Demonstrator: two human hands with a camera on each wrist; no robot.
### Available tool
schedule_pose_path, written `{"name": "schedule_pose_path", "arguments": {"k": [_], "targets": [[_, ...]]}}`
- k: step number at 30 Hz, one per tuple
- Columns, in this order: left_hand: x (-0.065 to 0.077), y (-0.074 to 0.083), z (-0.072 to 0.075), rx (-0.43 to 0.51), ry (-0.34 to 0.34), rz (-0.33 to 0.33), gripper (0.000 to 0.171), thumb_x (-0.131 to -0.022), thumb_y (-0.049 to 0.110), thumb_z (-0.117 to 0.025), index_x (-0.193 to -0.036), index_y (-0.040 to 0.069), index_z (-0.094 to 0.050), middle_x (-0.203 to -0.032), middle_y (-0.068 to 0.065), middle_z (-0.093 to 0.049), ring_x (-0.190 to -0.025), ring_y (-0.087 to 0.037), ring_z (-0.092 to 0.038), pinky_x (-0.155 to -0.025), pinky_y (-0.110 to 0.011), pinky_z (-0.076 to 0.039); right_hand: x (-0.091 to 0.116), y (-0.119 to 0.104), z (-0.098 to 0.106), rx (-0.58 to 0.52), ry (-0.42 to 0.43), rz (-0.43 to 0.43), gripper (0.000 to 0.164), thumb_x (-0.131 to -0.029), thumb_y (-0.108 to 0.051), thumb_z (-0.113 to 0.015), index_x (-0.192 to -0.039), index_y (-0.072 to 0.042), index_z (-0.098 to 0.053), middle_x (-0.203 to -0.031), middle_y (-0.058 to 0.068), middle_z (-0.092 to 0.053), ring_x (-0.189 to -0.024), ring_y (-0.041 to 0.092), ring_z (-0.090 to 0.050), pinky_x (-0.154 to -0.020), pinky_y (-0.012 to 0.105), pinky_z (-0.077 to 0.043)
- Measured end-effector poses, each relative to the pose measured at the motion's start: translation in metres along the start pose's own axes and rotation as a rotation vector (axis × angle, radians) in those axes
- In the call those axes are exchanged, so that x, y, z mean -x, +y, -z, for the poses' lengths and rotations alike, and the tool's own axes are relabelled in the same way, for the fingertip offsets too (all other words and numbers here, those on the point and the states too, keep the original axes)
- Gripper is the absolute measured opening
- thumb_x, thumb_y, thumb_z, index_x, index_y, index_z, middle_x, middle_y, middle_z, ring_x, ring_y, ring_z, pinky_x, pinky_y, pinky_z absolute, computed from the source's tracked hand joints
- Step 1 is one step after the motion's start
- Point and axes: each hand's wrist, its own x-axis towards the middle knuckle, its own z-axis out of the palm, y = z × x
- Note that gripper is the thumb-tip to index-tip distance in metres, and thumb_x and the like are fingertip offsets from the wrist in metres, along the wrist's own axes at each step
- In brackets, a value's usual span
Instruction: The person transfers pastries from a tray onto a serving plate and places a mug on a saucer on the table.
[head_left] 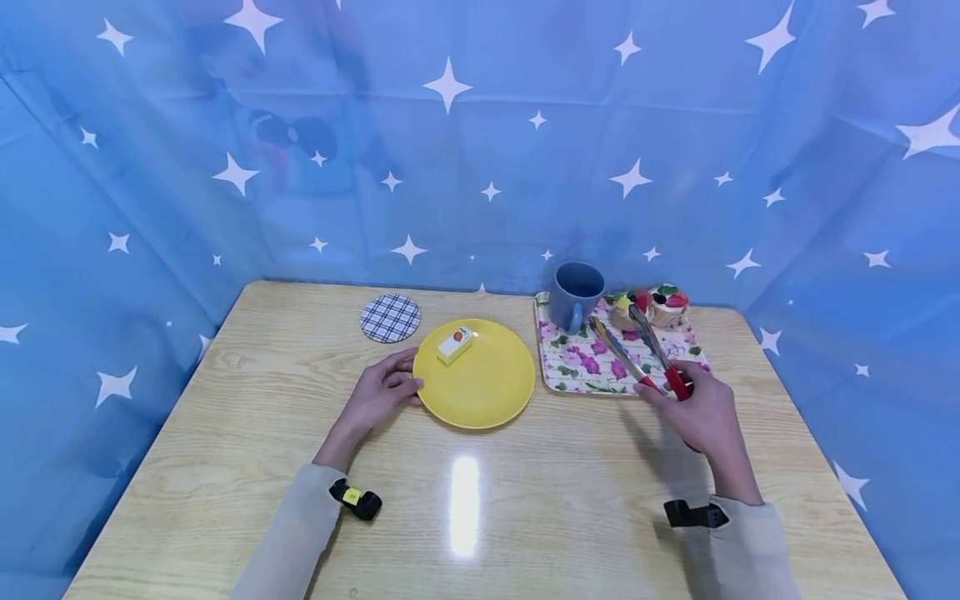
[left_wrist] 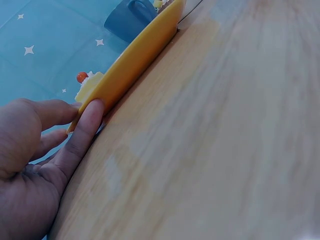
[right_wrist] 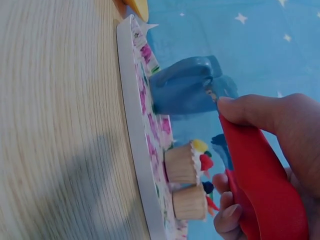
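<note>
My left hand holds the left rim of a yellow plate, thumb and fingers at its edge. On the plate lies a small toy cake slice with a red-orange fruit on its white side. My right hand grips a pair of tongs by the red handles. The metal arms of the tongs stand apart and point toward two toy cupcakes on a floral tray. Nothing shows between the tips. A blue mug stands on the tray's left side, left of the tongs.
A round checked coaster lies behind the plate, to its left. The wooden table meets a blue star-patterned curtain at its back edge and sides. A bright light reflection falls on the table in front of the plate.
</note>
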Motion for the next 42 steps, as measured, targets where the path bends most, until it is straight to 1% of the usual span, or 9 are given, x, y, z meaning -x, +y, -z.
{"name": "schedule_pose_path", "arguments": {"k": [5, 10, 15, 18, 21, 28, 35, 38, 42], "targets": [[0.001, 0.001, 0.000, 0.006, 0.006, 0.018, 0.059, -0.099, 0.006, -0.067, -0.154, 0.017, -0.047, -0.135, -0.016, -0.057, -0.095, -0.015, -0.068, -0.080, -0.033, -0.069, -0.002, 0.006, 0.000, 0.008, -0.003, -0.014, 0.096, -0.089, -0.067, -0.067, -0.149, 0.005, -0.045, -0.129, 0.032, -0.056, -0.102, 0.039, -0.054, -0.063, 0.022, -0.048], [0.001, 0.002, 0.000, 0.007, 0.005, 0.014, 0.059, -0.099, 0.006, -0.067, -0.154, 0.016, -0.047, -0.135, -0.016, -0.057, -0.096, -0.015, -0.069, -0.080, -0.033, -0.068, -0.005, 0.009, -0.002, 0.012, -0.001, -0.019, 0.095, -0.089, -0.066, -0.067, -0.148, 0.006, -0.045, -0.126, 0.031, -0.057, -0.100, 0.039, -0.055, -0.062, 0.023, -0.049], [0.001, 0.002, 0.000, -0.002, 0.009, 0.013, 0.058, -0.099, 0.007, -0.067, -0.153, 0.016, -0.047, -0.135, -0.015, -0.057, -0.096, -0.014, -0.069, -0.080, -0.032, -0.068, -0.007, 0.013, -0.002, 0.013, -0.009, -0.030, 0.095, -0.090, -0.065, -0.068, -0.148, 0.006, -0.045, -0.128, 0.033, -0.055, -0.104, 0.041, -0.055, -0.067, 0.030, -0.056], [0.002, 0.002, 0.000, -0.014, 0.013, 0.011, 0.058, -0.099, 0.008, -0.067, -0.153, 0.016, -0.047, -0.134, -0.015, -0.058, -0.096, -0.013, -0.069, -0.079, -0.030, -0.068, -0.008, 0.015, -0.002, 0.021, -0.010, -0.033, 0.094, -0.090, -0.064, -0.068, -0.148, 0.007, -0.045, -0.130, 0.033, -0.054, -0.106, 0.042, -0.054, -0.071, 0.034, -0.057], [0.002, 0.002, -0.001, -0.020, 0.017, 0.008, 0.058, -0.099, 0.008, -0.068, -0.153, 0.015, -0.048, -0.134, -0.016, -0.058, -0.095, -0.013, -0.069, -0.079, -0.030, -0.068, -0.009, 0.018, -0.002, 0.029, -0.015, -0.037, 0.095, -0.090, -0.065, -0.067, -0.147, 0.008, -0.045, -0.130, 0.034, -0.053, -0.105, 0.042, -0.052, -0.071, 0.032, -0.055], [0.002, 0.002, 0.000, -0.024, 0.021, 0.008, 0.058, -0.099, 0.008, -0.068, -0.153, 0.017, -0.048, -0.134, -0.014, -0.059, -0.097, -0.014, -0.069, -0.078, -0.030, -0.068, -0.011, 0.025, 0.000, 0.049, -0.014, -0.037, 0.095, -0.090, -0.067, -0.066, -0.145, 0.009, -0.046, -0.123, 0.032, -0.057, -0.096, 0.038, -0.053, -0.060, 0.024, -0.045], [0.001, 0.002, 0.000, -0.023, 0.019, 0.015, 0.058, -0.099, 0.008, -0.067, -0.153, 0.016, -0.047, -0.134, -0.015, -0.058, -0.098, -0.014, -0.070, -0.079, -0.030, -0.068, -0.011, 0.032, 0.001, 0.044, -0.006, -0.039, 0.094, -0.090, -0.065, -0.068, -0.144, 0.009, -0.046, -0.125, 0.033, -0.057, -0.098, 0.039, -0.056, -0.063, 0.024, -0.051], [0.001, 0.002, 0.000, -0.027, 0.018, 0.013, 0.058, -0.099, 0.008, -0.067, -0.153, 0.016, -0.047, -0.134, -0.015, -0.058, -0.098, -0.015, -0.070, -0.079, -0.029, -0.068, -0.012, 0.034, 0.002, 0.044, -0.005, -0.046, 0.093, -0.090, -0.064, -0.068, -0.144, 0.008, -0.045, -0.127, 0.033, -0.057, -0.100, 0.040, -0.056, -0.064, 0.024, -0.051], [0.000, 0.002, 0.000, -0.023, 0.012, 0.009, 0.059, -0.099, 0.008, -0.067, -0.154, 0.015, -0.047, -0.135, -0.016, -0.058, -0.097, -0.015, -0.070, -0.079, -0.030, -0.068, -0.012, 0.036, 0.003, 0.039, -0.010, -0.062, 0.097, -0.090, -0.064, -0.068, -0.147, 0.010, -0.042, -0.130, 0.035, -0.055, -0.102, 0.042, -0.055, -0.066, 0.027, -0.053]]}}
